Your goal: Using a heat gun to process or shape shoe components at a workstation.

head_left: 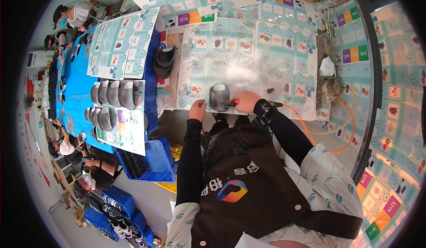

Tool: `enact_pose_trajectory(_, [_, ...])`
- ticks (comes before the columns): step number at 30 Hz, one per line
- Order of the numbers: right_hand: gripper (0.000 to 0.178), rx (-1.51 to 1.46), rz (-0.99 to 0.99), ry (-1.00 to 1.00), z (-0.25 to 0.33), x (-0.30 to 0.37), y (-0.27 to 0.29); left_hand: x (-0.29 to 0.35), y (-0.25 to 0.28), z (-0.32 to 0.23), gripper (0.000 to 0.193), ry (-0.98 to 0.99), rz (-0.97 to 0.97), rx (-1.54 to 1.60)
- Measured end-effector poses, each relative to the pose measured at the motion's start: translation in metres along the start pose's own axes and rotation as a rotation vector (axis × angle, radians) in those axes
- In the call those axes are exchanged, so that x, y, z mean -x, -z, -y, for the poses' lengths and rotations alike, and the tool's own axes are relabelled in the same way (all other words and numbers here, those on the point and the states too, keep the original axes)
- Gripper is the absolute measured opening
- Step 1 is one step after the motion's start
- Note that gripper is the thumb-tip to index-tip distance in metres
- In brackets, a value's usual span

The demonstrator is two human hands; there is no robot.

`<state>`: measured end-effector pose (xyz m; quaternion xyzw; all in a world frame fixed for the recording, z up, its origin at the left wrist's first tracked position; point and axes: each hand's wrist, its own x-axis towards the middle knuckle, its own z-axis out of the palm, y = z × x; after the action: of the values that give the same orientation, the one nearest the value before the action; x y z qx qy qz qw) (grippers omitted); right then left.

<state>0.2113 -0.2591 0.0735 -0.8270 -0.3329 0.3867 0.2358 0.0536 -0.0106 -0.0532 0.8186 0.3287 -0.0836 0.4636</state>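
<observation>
On the paper-covered bench in front of me stands a dark grey, rounded shell-like piece (219,98) with a pale patch at its top. My right hand (246,101) is closed round what looks like a small spray gun (232,103), its front end close to the piece's right side. An orange hose (298,115) runs from behind that wrist to the right. To the left of the piece, my left hand (198,111) has its fingers curled in. Whether anything is in them is too small to make out.
Similar dark pieces (113,93) stand in rows on a sheet at the left, and a stack (164,62) sits beside the bench. Blue crates (165,161) stand lower left. A small dark scrap (270,91) and crumpled white paper (327,66) lie rightward. Other people work far left.
</observation>
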Motion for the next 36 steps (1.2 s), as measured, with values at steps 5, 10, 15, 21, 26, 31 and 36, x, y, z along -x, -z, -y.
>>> enact_pose_trajectory(5, [0.029, -0.069, -0.242, -0.141, 0.02, 0.001, 0.018, -0.025, -0.022, 0.012, 0.031, -0.014, -0.026, 0.09])
enact_pose_trajectory(10, [0.028, -0.017, -0.076, -0.139, -0.001, 0.008, 0.009, -0.028, -0.021, -0.018, 0.026, -0.027, -0.083, 0.026])
enact_pose_trajectory(15, [0.046, -0.248, -0.089, 0.04, -0.024, 0.028, -0.019, -0.022, -0.021, -0.011, 0.023, -0.054, -0.192, -0.26])
enact_pose_trajectory(21, [0.028, 0.006, -0.684, -0.365, -0.168, 0.082, -0.014, -0.027, -0.041, -0.048, 0.031, -0.052, -0.043, -0.409])
enact_pose_trajectory(26, [0.027, 0.076, -0.721, -0.57, -0.248, 0.13, -0.01, 0.006, -0.021, -0.093, 0.034, -0.151, -0.02, -0.475])
enact_pose_trajectory(31, [0.027, 0.0, -0.762, -0.636, -0.253, 0.144, -0.019, 0.066, 0.154, -0.099, 0.033, -0.074, 0.055, -0.405])
enact_pose_trajectory(36, [0.025, -0.049, -0.736, -0.567, -0.225, 0.134, -0.031, 0.1, 0.342, -0.012, 0.018, -0.206, -0.336, -0.277])
